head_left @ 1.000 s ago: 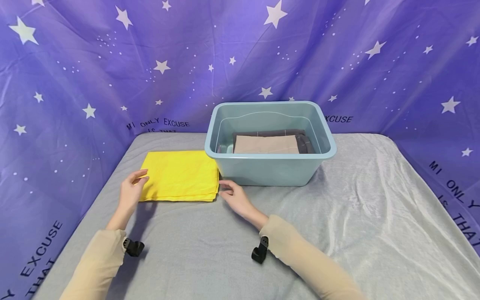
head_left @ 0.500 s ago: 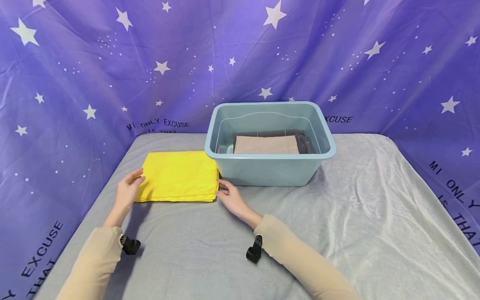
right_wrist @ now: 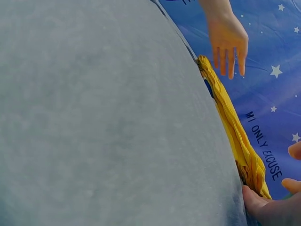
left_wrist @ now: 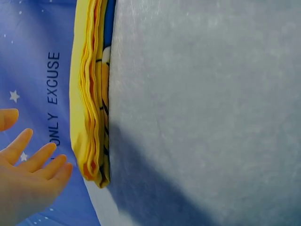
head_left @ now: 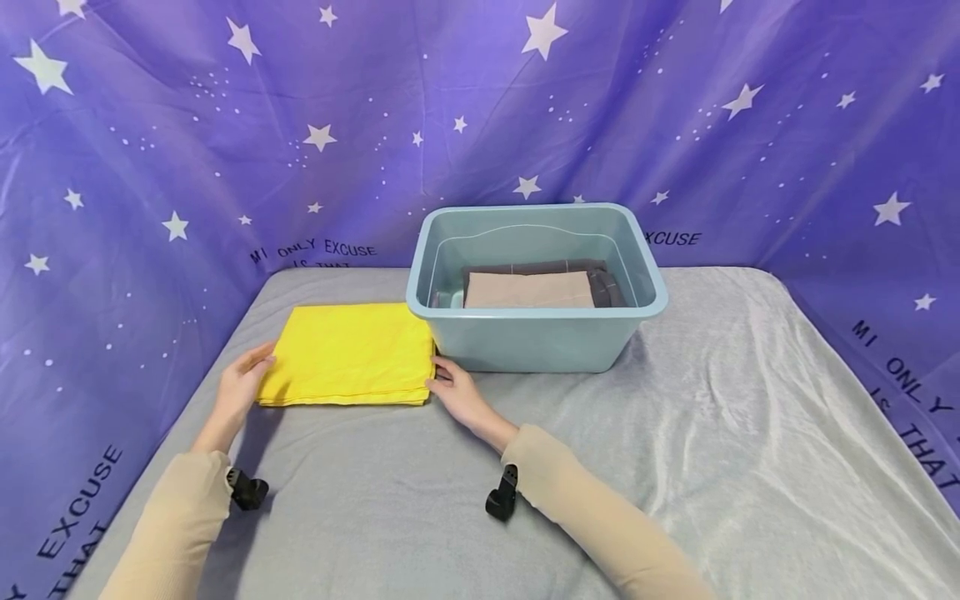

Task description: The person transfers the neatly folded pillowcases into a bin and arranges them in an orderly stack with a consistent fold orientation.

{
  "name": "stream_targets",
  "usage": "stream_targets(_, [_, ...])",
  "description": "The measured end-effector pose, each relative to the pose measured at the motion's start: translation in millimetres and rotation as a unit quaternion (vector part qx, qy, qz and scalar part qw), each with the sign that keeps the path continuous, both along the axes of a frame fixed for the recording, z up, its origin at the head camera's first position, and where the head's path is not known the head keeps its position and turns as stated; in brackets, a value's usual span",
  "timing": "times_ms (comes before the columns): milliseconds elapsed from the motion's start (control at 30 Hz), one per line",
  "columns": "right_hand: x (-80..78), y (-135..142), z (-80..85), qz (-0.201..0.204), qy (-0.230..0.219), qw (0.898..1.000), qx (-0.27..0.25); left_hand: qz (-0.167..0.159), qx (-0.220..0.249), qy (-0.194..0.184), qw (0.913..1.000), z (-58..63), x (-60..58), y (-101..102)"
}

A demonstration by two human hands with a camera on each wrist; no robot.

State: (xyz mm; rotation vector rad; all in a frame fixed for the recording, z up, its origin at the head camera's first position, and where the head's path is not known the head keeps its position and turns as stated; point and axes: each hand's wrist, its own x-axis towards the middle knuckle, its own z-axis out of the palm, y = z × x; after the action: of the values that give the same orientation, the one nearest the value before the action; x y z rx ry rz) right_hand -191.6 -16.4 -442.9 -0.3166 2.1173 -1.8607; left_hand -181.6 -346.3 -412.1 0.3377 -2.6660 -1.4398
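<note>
A folded yellow cloth lies flat on the left part of the grey surface. Stacked folds show along its edge in the left wrist view, with a blue and patterned layer underneath. My left hand is at the cloth's left edge; in the left wrist view its fingers are extended and apart from the cloth. My right hand is at the right edge. In the right wrist view its thumb touches the near corner of the cloth, while the fingers stand away from the thumb.
A light blue plastic tub stands right of the cloth, its rim close to the far right corner. Inside lie a folded beige cloth and a dark grey one. A purple star-printed curtain hangs behind.
My left hand has shifted left and slightly down, uncovering the cloth's front left corner. My right hand has moved a little left, up against the cloth's right edge.
</note>
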Motion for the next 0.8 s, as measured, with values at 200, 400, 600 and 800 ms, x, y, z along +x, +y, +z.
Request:
stream_targets(200, [-0.5,-3.1,-2.1,-0.014,0.001,1.0,0.01,0.011,0.021,-0.029,0.9993,-4.9,-3.6,-8.0])
stream_targets(400, [-4.3,-6.0,-3.4,-0.016,-0.012,1.0,0.004,0.021,0.033,-0.044,0.9983,-5.9,-6.9,-10.1])
stream_targets(600, [-6.9,-9.3,-2.1,-0.014,-0.028,0.999,0.004,0.009,0.045,-0.059,0.9972,-5.6,-10.9,-10.3])
stream_targets(800, [-9.6,-12.8,-2.7,-0.018,-0.034,0.999,0.01,-0.002,0.047,-0.078,0.9958,-6.8,-13.6,-9.6])
